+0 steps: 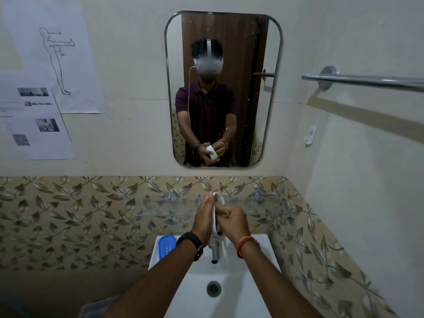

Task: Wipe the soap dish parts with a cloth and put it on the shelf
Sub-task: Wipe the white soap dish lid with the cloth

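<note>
While the white dish part [216, 211], seemingly light, stiff and slippery, was clamped edgewise by the left hand [205, 218], a cloth [223, 211] was gripped by the right hand [232, 222].

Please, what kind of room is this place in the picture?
Most likely a small bathroom. A white washbasin with a tap stands below a wall mirror, with a glass shelf between them and a metal towel rail on the right-hand wall.
</note>
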